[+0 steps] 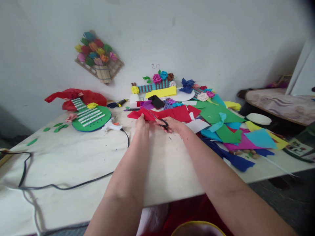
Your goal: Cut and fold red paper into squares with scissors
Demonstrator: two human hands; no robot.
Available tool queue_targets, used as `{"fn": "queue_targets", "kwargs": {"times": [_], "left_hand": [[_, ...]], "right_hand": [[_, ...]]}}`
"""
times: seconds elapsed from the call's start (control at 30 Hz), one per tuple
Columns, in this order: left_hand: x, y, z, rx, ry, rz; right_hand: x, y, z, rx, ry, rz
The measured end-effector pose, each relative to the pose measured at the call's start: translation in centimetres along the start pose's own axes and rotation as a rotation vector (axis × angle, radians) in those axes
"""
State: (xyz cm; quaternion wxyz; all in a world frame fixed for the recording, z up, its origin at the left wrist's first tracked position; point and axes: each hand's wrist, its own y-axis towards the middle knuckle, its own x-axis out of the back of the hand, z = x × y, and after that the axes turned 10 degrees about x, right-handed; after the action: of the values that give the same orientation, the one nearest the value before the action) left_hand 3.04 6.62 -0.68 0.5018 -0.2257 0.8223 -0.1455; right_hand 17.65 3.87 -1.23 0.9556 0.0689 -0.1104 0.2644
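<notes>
A strip of red crepe paper lies across the middle of the table. My left hand grips its left part, the fingers closed on it. In my right hand is a pair of scissors with dark handles, fingers wrapped round the loops. The blades point up and left, over the red paper between my hands. Whether the blades are apart I cannot make out. A white sheet piece lies just right of my right hand.
Left of my arms are a white glue gun with a black cord and a green craft guitar. Behind the red paper lies a black phone. Coloured sheets are heaped at the right. A power cable crosses the front left.
</notes>
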Motion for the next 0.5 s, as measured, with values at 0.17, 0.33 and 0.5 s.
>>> {"fn": "queue_targets", "kwargs": {"times": [0.17, 0.33, 0.5], "left_hand": [[0.0, 0.4, 0.0, -0.003, -0.008, 0.000], [0.0, 0.3, -0.1, -0.006, -0.008, -0.001], [-0.1, 0.3, -0.2, -0.012, -0.019, -0.007]], "right_hand": [[-0.1, 0.1, 0.0, 0.007, -0.020, -0.008], [-0.4, -0.1, 0.4, 0.004, -0.036, -0.023], [-0.8, -0.3, 1.0, -0.013, -0.078, -0.060]]}}
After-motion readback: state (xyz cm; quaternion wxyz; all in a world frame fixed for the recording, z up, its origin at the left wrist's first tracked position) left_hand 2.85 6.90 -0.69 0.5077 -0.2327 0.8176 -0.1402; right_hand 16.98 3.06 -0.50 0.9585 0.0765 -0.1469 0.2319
